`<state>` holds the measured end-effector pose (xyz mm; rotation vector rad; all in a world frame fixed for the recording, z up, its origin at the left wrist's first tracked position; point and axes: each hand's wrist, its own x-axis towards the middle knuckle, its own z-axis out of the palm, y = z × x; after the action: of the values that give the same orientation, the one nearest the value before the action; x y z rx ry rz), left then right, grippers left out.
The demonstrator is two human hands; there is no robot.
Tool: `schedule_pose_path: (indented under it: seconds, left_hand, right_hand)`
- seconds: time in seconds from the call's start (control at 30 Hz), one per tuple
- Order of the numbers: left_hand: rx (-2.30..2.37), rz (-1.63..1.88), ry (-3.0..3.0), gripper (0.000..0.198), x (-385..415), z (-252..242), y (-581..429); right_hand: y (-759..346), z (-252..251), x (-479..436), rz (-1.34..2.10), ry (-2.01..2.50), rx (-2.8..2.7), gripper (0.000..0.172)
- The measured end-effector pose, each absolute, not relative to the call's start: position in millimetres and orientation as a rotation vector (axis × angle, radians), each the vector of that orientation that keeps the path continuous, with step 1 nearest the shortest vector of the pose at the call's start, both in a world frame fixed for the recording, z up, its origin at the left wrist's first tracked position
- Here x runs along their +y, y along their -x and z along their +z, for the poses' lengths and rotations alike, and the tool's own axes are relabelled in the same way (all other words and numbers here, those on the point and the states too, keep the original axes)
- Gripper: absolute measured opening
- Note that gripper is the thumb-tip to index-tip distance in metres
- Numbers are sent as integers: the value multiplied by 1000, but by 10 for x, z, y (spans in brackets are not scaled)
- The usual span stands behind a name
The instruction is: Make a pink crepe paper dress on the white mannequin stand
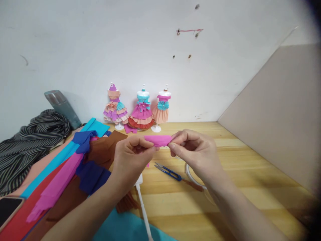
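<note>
A narrow pink strip of crepe paper [157, 140] is stretched level between my two hands, above the wooden table. My left hand [134, 155] pinches its left end between thumb and fingers. At the other end, my right hand [194, 147] grips it the same way. Below the strip lie blue-handled thread snips [168, 172] with their blades apart. A roll of tape [194, 175] is partly hidden behind my right hand. Under my left hand a white stick-like tool or cable [142, 207] runs toward the table's front.
Three small dress forms in paper dresses [141, 113] stand against the wall. Coloured crepe paper [60, 180] piles up at left, beside striped cloth [37, 140], a bottle [62, 107] and a phone [9, 211]. Teal paper [125, 227] lies at the front. A partition [278, 110] rises at right.
</note>
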<state>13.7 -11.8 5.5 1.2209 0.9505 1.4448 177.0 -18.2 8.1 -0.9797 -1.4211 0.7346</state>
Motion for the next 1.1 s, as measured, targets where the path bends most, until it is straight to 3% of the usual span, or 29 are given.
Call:
schedule_pose_path:
  seconds: [0.43,0.8,1.1]
  left_hand:
    - [908,1469,-1230,12,-128,46,-153]
    - [994,1642,-1563,17,-73,-116,-114]
    - [1024,1613,-1671,8,-43,-226,-107]
  right_hand:
    - [-1800,-68,-187,484,922,-1527,6]
    - [-1839,-101,-153,272,899,-1714,22]
    - [-1789,-51,-163,74,979,-1799,21]
